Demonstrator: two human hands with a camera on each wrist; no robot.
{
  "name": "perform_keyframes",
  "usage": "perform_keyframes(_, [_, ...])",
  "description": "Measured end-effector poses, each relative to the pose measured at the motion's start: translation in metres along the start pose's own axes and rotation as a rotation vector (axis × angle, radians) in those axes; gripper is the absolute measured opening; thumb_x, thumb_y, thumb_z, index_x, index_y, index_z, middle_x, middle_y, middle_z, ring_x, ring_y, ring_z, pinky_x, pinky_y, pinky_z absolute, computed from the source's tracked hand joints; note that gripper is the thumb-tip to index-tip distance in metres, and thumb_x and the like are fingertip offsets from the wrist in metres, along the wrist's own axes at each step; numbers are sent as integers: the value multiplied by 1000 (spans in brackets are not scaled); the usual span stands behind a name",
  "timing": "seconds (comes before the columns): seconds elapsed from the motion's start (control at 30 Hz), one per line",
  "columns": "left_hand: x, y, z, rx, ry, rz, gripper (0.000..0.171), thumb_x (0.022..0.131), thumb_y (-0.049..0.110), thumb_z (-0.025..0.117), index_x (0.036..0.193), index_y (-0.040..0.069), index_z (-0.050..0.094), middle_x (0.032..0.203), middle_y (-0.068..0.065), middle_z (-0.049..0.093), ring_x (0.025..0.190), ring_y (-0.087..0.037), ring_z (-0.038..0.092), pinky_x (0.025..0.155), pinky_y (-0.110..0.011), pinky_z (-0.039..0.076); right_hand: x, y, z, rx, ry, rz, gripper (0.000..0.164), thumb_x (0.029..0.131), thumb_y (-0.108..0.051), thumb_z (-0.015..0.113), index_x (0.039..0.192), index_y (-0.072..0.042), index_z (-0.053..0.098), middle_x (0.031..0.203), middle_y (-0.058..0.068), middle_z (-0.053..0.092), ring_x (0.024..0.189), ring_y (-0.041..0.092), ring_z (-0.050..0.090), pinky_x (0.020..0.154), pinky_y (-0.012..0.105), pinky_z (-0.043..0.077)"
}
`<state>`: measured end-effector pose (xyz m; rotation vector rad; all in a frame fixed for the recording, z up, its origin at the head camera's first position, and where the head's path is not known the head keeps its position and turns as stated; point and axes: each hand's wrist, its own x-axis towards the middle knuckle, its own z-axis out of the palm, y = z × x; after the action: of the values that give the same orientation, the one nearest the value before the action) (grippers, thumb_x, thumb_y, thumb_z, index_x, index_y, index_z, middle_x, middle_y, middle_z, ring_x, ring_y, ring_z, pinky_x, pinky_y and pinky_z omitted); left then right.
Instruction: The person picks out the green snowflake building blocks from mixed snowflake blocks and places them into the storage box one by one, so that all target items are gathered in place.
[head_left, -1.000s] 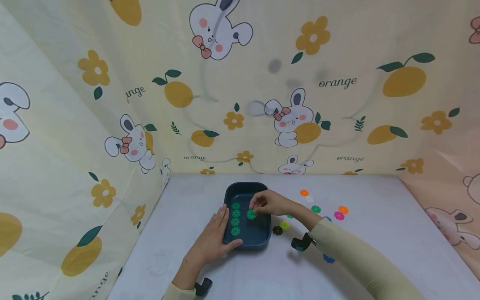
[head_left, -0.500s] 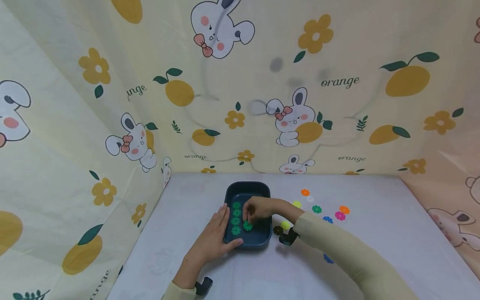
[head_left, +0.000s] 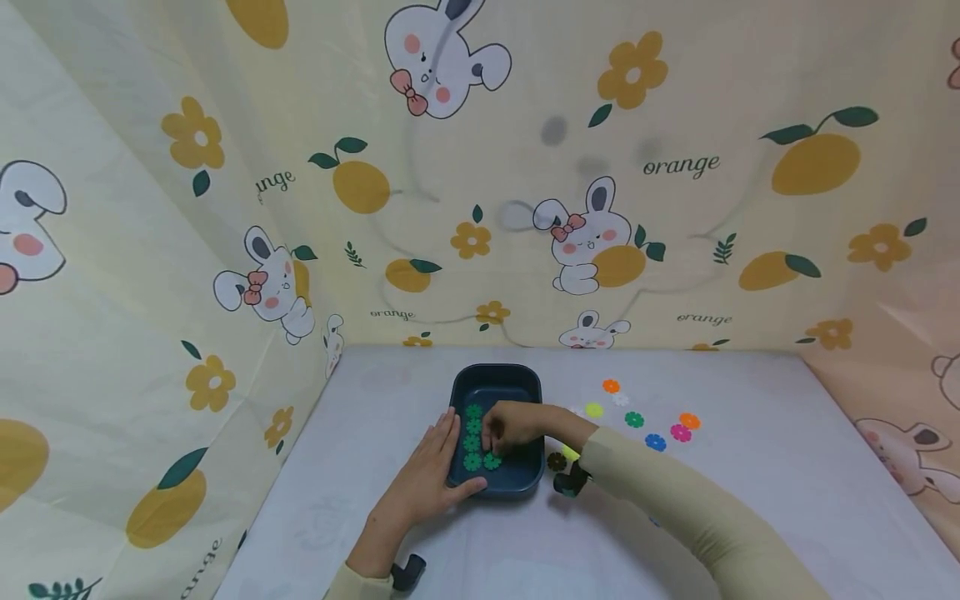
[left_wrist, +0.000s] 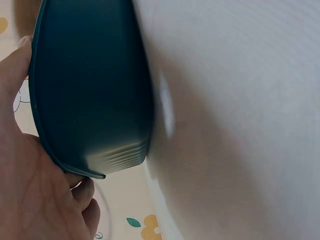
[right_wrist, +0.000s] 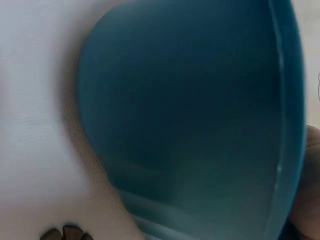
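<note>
A dark blue-green tray (head_left: 517, 481) lies on the white table, a column of several green flower-shaped discs (head_left: 472, 442) along its left side. Another green flower-shaped disc (head_left: 492, 462) is at the tray floor beside the lowest of them. My right hand (head_left: 516, 423) reaches in over the right rim and pinches this disc at its upper edge. Straight fingers of my left hand (head_left: 422, 473) lie along the left rim, its thumb on the near rim. The left wrist view shows that palm against the tray's outside (left_wrist: 90, 90); in the right wrist view the tray wall hides most of the right hand.
Loose flower-shaped discs are scattered right of the tray: brown (head_left: 557, 462), yellow (head_left: 594, 410), green (head_left: 634, 420), blue (head_left: 656, 442), pink (head_left: 681, 433), and orange (head_left: 611, 386). Printed cloth walls (head_left: 465, 183) stand behind and at the sides. My right sleeve (head_left: 675, 496) crosses the table.
My right hand has moved left and toward me inside the tray, bringing the green disc from mid-tray to beside the column's near end. The left hand has stayed in place.
</note>
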<state>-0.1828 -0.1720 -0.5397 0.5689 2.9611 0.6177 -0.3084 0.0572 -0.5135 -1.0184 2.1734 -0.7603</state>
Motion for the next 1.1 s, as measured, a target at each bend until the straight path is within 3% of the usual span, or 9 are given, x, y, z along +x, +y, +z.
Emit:
perform_keyframes(0.13, [1,0,1,-4,-2,-7,113,97,74,61,173,6,12,182,-6,3,167,-24,8,135,-48,16,-4,0,-4,-11,20,-30,9,98,0,73,105,-6,77,92,-1,71,78,10,61,70,23,54])
perform_keyframes(0.33, [1,1,3,0,-1,-11,114,96,75,61,173,8,10,182,-5,1,167,-23,7,135,-47,15,-19,5,-17,-16,124,-66,10,99,-6,76,105,-15,77,90,-6,69,79,9,62,71,24,57])
perform_keyframes(0.6, [0,2,2,2,-7,-40,116,95,75,63,173,9,9,182,-4,0,167,-23,8,135,-47,15,-62,13,-37,81,273,-77,17,101,-10,75,116,-4,75,96,-3,72,88,17,68,81,27,62])
perform_keyframes(0.73, [0,3,1,2,-2,-37,116,95,75,63,173,8,10,182,-4,1,167,-23,8,135,-46,15,-83,23,-43,86,360,-75,16,101,-10,76,116,-5,75,97,-2,71,91,18,68,83,29,63])
perform_keyframes(0.97, [0,3,1,-5,4,-32,115,96,74,64,173,7,10,182,-6,2,167,-23,8,136,-46,13,-112,51,-39,64,484,2,13,100,-11,78,112,-11,74,98,-2,70,90,16,67,84,27,61])
perform_keyframes(1.1, [0,4,1,-6,2,-32,115,96,73,64,173,7,10,182,-6,2,167,-23,7,136,-46,13,-124,67,-32,49,529,60,14,99,-10,78,112,-7,73,99,-1,70,88,17,65,80,23,59])
